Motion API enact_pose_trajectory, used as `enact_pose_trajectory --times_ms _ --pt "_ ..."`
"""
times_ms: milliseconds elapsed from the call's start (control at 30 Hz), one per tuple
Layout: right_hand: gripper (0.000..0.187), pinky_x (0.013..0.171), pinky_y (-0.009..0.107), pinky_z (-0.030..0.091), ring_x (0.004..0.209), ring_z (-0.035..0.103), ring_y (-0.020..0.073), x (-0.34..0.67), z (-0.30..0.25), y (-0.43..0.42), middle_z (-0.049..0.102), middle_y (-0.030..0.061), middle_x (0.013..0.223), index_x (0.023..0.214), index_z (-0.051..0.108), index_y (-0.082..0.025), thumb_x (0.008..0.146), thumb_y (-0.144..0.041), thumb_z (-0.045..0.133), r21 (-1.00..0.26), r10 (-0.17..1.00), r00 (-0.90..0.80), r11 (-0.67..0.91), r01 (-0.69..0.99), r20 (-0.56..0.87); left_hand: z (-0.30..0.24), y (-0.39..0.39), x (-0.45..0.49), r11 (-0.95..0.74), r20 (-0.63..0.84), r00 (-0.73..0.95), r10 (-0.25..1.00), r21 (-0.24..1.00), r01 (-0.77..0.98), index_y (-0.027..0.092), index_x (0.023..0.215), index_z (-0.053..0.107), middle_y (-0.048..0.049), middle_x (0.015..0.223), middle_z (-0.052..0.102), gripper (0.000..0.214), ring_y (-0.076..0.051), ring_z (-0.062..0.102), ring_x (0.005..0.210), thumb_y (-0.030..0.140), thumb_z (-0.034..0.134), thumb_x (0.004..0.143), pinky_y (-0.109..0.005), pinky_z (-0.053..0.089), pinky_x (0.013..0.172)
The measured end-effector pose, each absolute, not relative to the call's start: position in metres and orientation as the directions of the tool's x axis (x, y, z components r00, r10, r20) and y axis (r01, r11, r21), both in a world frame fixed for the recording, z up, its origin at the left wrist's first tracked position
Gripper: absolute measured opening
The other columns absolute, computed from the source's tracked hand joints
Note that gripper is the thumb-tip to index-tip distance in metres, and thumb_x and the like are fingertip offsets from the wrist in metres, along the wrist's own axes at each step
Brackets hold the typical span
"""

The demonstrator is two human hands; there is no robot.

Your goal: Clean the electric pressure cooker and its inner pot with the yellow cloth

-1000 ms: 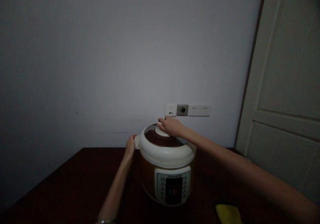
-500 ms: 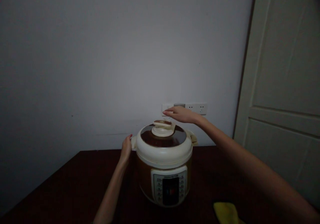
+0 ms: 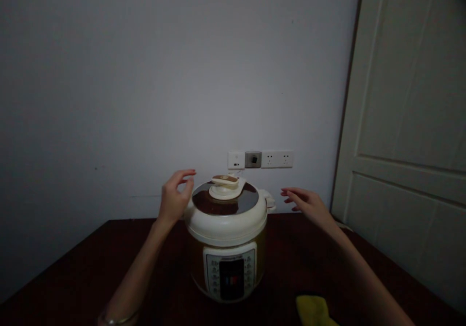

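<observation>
An electric pressure cooker [image 3: 227,231] stands upright on the dark table, its control panel [image 3: 231,272] facing me. The lid, white with a brown top, sits on it, and a knob handle [image 3: 224,181] rises from the middle. Left of the lid, my left hand [image 3: 174,197] is raised with thumb and fingers apart, holding nothing; it hides the cooker's left side handle. My right hand [image 3: 306,202] hovers in the air to the right, fingers loosely spread and empty, a short gap from the right side handle [image 3: 269,202].
A yellow cloth [image 3: 313,310] lies at the table's front, right of the cooker. Behind, sockets and a switch [image 3: 260,159] line the pale wall. A panelled door [image 3: 404,122] stands at the right. The dark red table [image 3: 145,238] reaches the wall.
My left hand has left the left side handle and risen beside the lid. My right hand has moved from above the knob down to the right. The view has shifted slightly right.
</observation>
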State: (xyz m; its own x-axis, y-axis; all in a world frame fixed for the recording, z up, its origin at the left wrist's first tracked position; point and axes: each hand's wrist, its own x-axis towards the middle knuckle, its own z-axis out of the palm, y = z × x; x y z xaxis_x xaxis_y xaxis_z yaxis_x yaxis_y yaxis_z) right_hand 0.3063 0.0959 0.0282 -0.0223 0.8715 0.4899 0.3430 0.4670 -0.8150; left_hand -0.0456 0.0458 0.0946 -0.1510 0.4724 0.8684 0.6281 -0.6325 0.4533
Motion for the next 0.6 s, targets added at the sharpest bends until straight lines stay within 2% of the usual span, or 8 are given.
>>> enact_pose_trajectory --times_ms 100,200,300,400,467,600 --pt "0.043 0.052 0.028 0.052 0.077 0.067 0.0214 0.303 0.017 0.101 0.068 0.0117 0.101 0.104 0.067 -0.018 0.078 -0.048 0.049 -0.813 0.862 0.023 0.468 0.347 0.506 0.115 0.076 -0.029 -0.628 0.815 0.066 0.576 0.389 0.674 0.019 0.088 0.067 -0.0079 0.097 0.067 0.026 -0.023 0.058 0.094 0.037 0.054 0.075 -0.034 0.044 0.085" --pt "0.05 0.062 0.035 0.054 0.077 0.067 0.0233 0.298 0.002 0.111 0.069 0.0134 0.101 0.111 0.064 -0.015 0.079 -0.049 0.046 -0.804 0.858 0.044 0.46 0.376 0.511 0.126 0.104 -0.019 -0.644 0.727 0.185 0.661 0.423 0.638 0.019 0.087 0.069 -0.0087 0.094 0.068 0.026 -0.024 0.059 0.092 0.039 0.063 0.07 -0.034 0.041 0.088" --pt "0.054 0.08 0.04 0.052 0.094 0.065 0.0254 0.292 -0.01 0.121 0.065 0.0141 0.111 0.118 0.06 -0.015 0.079 -0.051 0.047 -0.789 0.851 -0.013 0.492 0.367 0.524 0.13 0.119 -0.011 -0.65 0.569 0.348 0.745 0.503 0.569 0.021 0.084 0.07 -0.0087 0.088 0.07 0.025 -0.024 0.06 0.086 0.038 0.067 0.067 -0.032 0.041 0.084" --pt "0.057 0.093 0.042 0.047 0.113 0.056 0.0254 0.288 -0.016 0.126 0.056 0.0127 0.127 0.126 0.054 -0.019 0.079 -0.052 0.051 -0.806 0.857 -0.105 0.512 0.299 0.505 0.129 0.125 -0.006 -0.623 0.476 0.403 0.781 0.558 0.548 0.023 0.076 0.07 -0.0082 0.082 0.07 0.022 -0.025 0.06 0.081 0.037 0.072 0.06 -0.031 0.041 0.08" --pt "0.062 0.1 0.041 0.042 0.121 0.05 0.0245 0.287 -0.02 0.127 0.051 0.0117 0.133 0.13 0.05 -0.019 0.078 -0.052 0.055 -0.819 0.86 -0.159 0.51 0.264 0.485 0.127 0.129 -0.003 -0.648 0.49 0.427 0.76 0.512 0.564 0.023 0.072 0.069 -0.008 0.08 0.07 0.021 -0.025 0.06 0.079 0.039 0.072 0.058 -0.031 0.041 0.078" --pt "0.068 0.107 0.04 0.032 0.129 0.04 0.0223 0.287 -0.028 0.13 0.042 0.0097 0.141 0.135 0.043 -0.02 0.077 -0.051 0.059 -0.817 0.855 -0.208 0.517 0.256 0.476 0.122 0.135 -0.001 -0.718 0.487 0.548 0.68 0.291 0.632 0.022 0.071 0.066 -0.0081 0.075 0.068 0.027 -0.023 0.059 0.073 0.048 0.063 0.067 -0.03 0.04 0.072"
